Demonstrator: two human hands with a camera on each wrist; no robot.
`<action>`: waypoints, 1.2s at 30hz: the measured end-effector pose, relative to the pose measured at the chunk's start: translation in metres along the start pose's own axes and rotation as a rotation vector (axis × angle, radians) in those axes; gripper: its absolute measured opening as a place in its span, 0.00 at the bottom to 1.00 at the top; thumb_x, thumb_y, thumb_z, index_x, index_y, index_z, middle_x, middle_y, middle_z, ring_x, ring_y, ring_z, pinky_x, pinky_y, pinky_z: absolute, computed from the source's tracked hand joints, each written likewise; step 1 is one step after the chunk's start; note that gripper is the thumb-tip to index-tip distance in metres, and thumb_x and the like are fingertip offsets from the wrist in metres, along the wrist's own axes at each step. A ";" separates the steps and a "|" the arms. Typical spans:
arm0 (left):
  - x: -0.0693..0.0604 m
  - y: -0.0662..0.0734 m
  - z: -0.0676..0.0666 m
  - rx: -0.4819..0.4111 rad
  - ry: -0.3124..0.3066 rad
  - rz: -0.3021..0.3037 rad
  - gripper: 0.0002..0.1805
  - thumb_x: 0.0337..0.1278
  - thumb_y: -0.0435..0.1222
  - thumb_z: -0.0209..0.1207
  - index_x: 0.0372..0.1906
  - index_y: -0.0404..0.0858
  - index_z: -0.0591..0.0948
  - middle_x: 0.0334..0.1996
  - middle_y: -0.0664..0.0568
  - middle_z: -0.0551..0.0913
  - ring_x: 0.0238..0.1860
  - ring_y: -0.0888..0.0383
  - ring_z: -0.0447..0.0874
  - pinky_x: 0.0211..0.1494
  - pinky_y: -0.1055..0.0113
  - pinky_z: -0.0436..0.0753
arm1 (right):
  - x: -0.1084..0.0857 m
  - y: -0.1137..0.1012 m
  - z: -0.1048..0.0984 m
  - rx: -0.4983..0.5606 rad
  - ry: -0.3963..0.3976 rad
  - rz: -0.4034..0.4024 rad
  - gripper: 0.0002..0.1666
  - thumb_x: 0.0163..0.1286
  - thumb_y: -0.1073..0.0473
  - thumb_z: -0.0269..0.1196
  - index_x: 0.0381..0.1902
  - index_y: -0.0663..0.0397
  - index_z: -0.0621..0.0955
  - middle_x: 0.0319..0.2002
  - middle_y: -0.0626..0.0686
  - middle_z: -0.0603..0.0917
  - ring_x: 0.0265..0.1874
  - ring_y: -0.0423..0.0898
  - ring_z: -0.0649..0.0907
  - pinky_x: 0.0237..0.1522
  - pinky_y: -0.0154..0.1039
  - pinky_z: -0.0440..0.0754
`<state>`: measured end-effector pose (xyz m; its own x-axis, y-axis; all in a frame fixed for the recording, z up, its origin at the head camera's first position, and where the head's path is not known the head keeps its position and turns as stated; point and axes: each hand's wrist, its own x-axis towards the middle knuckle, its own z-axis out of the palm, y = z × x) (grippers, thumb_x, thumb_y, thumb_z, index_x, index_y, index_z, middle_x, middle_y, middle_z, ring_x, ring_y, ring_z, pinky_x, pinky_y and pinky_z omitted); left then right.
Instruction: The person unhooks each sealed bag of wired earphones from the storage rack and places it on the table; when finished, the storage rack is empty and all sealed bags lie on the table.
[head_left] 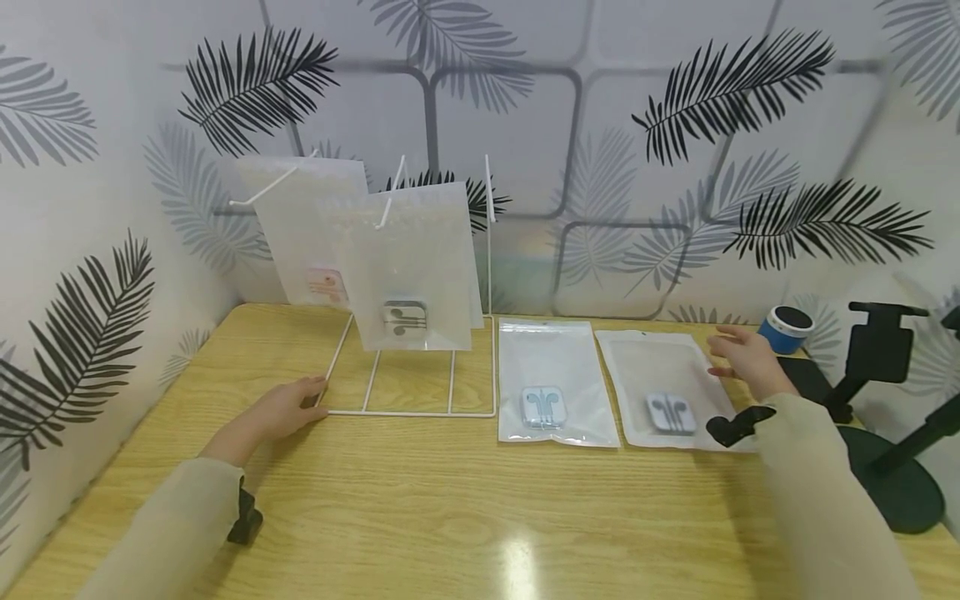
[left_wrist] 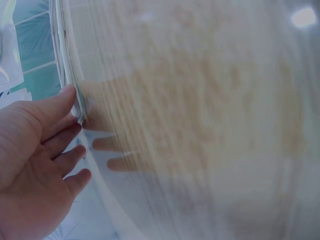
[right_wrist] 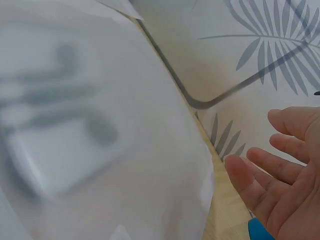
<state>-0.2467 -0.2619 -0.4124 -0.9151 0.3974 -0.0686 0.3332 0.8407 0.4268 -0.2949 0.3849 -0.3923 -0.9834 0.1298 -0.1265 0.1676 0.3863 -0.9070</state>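
Left hand (head_left: 273, 412) noted at the near left corner of the white wire rack (head_left: 412, 414); the wire is pinched between thumb and fingertip, presumably so that the light frame is steadied. Right hand (head_left: 753, 362): fingers spread apart and loosely bent, nothing held; it is poised just beside the frosted pouch (head_left: 663, 371), a gap being shown in the right wrist view. That pouch is laid flat on the table (head_left: 450, 500), next to a clearer pouch (head_left: 555, 354); through each, an earphone case (head_left: 671, 414) is seen. Other pouches (head_left: 420, 250) are hung from hooks (head_left: 387, 204), cases low, probably pulled taut by that weight.
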 end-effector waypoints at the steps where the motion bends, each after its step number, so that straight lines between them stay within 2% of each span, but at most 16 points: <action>1: 0.000 0.000 0.000 -0.003 -0.001 -0.001 0.30 0.62 0.36 0.55 0.62 0.21 0.63 0.62 0.28 0.61 0.61 0.31 0.57 0.61 0.41 0.59 | 0.005 0.004 -0.001 0.001 0.010 -0.002 0.40 0.71 0.51 0.50 0.71 0.65 0.49 0.66 0.71 0.55 0.61 0.62 0.62 0.38 0.36 0.82; 6: 0.000 0.000 0.000 -0.007 0.001 -0.001 0.30 0.62 0.36 0.55 0.62 0.21 0.63 0.62 0.28 0.61 0.61 0.31 0.57 0.61 0.41 0.59 | 0.055 0.038 -0.010 0.004 0.092 -0.078 0.45 0.65 0.39 0.56 0.70 0.56 0.56 0.65 0.64 0.61 0.54 0.55 0.71 0.36 0.36 0.83; 9: 0.000 0.000 0.000 -0.005 0.004 0.002 0.29 0.62 0.36 0.55 0.62 0.21 0.63 0.61 0.28 0.61 0.61 0.31 0.57 0.61 0.41 0.59 | 0.084 0.054 -0.013 0.013 0.109 -0.175 0.43 0.62 0.36 0.57 0.69 0.48 0.62 0.62 0.59 0.67 0.52 0.53 0.72 0.36 0.38 0.83; 12: -0.001 0.001 -0.001 -0.003 0.004 0.007 0.29 0.62 0.36 0.55 0.61 0.20 0.63 0.61 0.28 0.61 0.61 0.31 0.57 0.61 0.41 0.59 | 0.049 0.007 0.002 -0.008 0.074 -0.221 0.40 0.65 0.38 0.54 0.68 0.51 0.62 0.60 0.59 0.68 0.49 0.49 0.74 0.39 0.37 0.82; 16: -0.001 0.002 -0.001 0.002 0.003 0.011 0.29 0.62 0.36 0.55 0.61 0.20 0.63 0.61 0.27 0.61 0.61 0.31 0.57 0.62 0.41 0.59 | -0.021 -0.073 0.031 0.007 0.018 -0.286 0.36 0.69 0.46 0.53 0.66 0.62 0.62 0.54 0.56 0.72 0.43 0.40 0.75 0.39 0.33 0.81; 21: -0.001 0.002 -0.002 0.003 0.002 0.005 0.30 0.62 0.36 0.55 0.61 0.20 0.63 0.62 0.27 0.60 0.61 0.31 0.57 0.62 0.41 0.58 | -0.030 -0.100 0.051 0.086 -0.013 -0.418 0.30 0.68 0.50 0.56 0.61 0.63 0.68 0.42 0.43 0.78 0.39 0.37 0.78 0.36 0.34 0.82; 24: -0.001 0.002 -0.002 0.010 0.000 0.004 0.30 0.62 0.36 0.55 0.61 0.20 0.63 0.62 0.28 0.60 0.61 0.31 0.57 0.62 0.41 0.58 | -0.035 -0.113 0.064 0.094 -0.037 -0.476 0.27 0.68 0.52 0.56 0.59 0.63 0.70 0.40 0.41 0.79 0.38 0.37 0.79 0.35 0.36 0.82; 30: 0.000 0.002 -0.001 0.006 -0.002 0.003 0.30 0.62 0.36 0.55 0.61 0.20 0.63 0.61 0.27 0.61 0.61 0.31 0.57 0.61 0.41 0.59 | -0.041 -0.137 0.090 0.125 -0.108 -0.556 0.23 0.68 0.56 0.58 0.57 0.63 0.72 0.39 0.44 0.80 0.39 0.41 0.79 0.34 0.33 0.82; 36: 0.000 0.001 -0.001 0.017 0.001 0.008 0.29 0.62 0.36 0.55 0.61 0.20 0.63 0.61 0.27 0.61 0.61 0.31 0.58 0.61 0.41 0.59 | -0.043 -0.154 0.121 0.087 -0.169 -0.573 0.24 0.68 0.57 0.57 0.57 0.66 0.71 0.42 0.52 0.79 0.40 0.46 0.78 0.35 0.34 0.82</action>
<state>-0.2462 -0.2616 -0.4113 -0.9125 0.4040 -0.0644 0.3444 0.8436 0.4120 -0.2870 0.2093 -0.2958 -0.9142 -0.2262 0.3362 -0.3911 0.2753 -0.8782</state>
